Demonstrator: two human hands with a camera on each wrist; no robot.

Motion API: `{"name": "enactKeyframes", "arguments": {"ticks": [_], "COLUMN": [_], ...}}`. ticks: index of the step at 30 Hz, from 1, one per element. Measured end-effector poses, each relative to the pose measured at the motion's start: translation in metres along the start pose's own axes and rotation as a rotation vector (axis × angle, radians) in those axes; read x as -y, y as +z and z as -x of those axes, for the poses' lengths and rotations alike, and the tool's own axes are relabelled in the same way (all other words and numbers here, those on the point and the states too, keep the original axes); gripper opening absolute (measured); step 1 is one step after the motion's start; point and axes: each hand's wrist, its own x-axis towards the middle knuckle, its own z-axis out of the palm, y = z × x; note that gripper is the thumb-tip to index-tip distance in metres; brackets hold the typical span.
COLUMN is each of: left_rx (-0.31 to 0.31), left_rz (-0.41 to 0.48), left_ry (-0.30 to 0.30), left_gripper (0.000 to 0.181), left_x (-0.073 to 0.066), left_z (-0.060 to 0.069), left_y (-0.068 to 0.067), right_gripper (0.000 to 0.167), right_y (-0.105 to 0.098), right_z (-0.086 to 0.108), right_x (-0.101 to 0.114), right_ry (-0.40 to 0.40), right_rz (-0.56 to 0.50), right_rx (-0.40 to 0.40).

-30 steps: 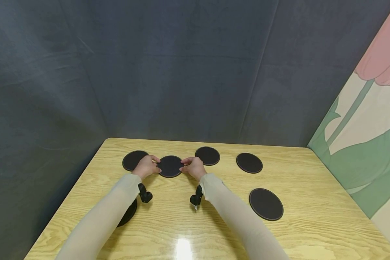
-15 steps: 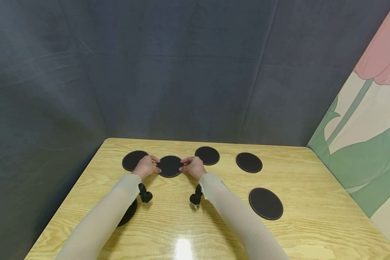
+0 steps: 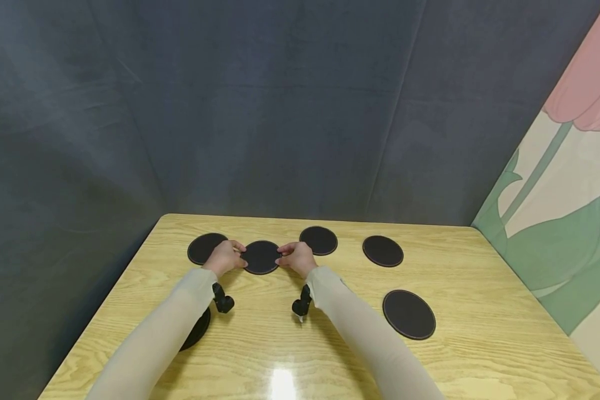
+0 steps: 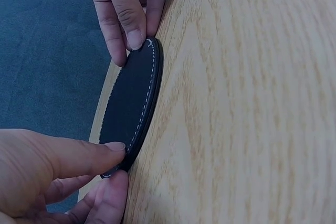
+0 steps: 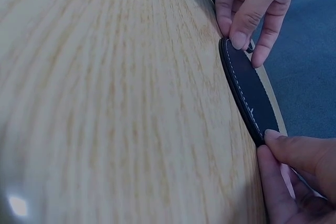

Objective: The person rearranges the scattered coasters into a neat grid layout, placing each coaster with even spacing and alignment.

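I pinch a stitched black disc by its opposite edges, my left hand and my right hand each gripping it between thumb and fingers, near the far edge of the wooden table, between two other black discs

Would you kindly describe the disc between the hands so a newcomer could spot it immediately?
Look at the far edge of the wooden table, by the dark cloth. The black disc is second from the left in the row of four. Unlike its neighbours, it is pinched at its rim by the left hand and right hand.
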Motion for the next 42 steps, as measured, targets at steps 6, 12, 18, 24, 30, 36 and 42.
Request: {"name": "enactKeyframes", "arguments": {"ticks": [6, 12, 18, 24, 30, 36, 42], "left_rx": [-0.003, -0.011, 0.006, 0.070, 0.141, 0.149, 0.159], "left_rz": [0.014, 0.022, 0.046, 0.159, 0.243, 0.234, 0.237], "left_ry": [0.003, 0.001, -0.004, 0.018, 0.059, 0.085, 0.130], "left_gripper": [0.039, 0.039, 0.038, 0.041, 0.043, 0.041, 0.038], "left_x": [-0.002, -0.002, -0.004, -0.007, -0.014, -0.033, -0.054], "left_z": [0.002, 0.003, 0.006, 0.009, 0.013, 0.017, 0.018], "left_y": [0.000, 0.000, -0.005, -0.011, -0.015, -0.012, -0.007], "right_gripper": [0.031, 0.033, 0.035, 0.034, 0.039, 0.043, 0.042], "right_y": [-0.001, -0.003, -0.007, -0.015, -0.024, -0.035, -0.050], "right_z": [0.000, 0.001, 0.007, 0.014, 0.020, 0.028, 0.035], "right_x": [0.000, -0.001, 0.000, 0.004, 0.013, 0.029, 0.041], "right_ry": [-0.002, -0.012, -0.016, -0.052, -0.093, -0.116, -0.135], "right_rz": [0.009, 0.006, -0.058, -0.110, -0.144, -0.237, -0.248], "right_rx": [-0.002, 0.015, 0.045, 0.088, 0.160, 0.211, 0.198]}}
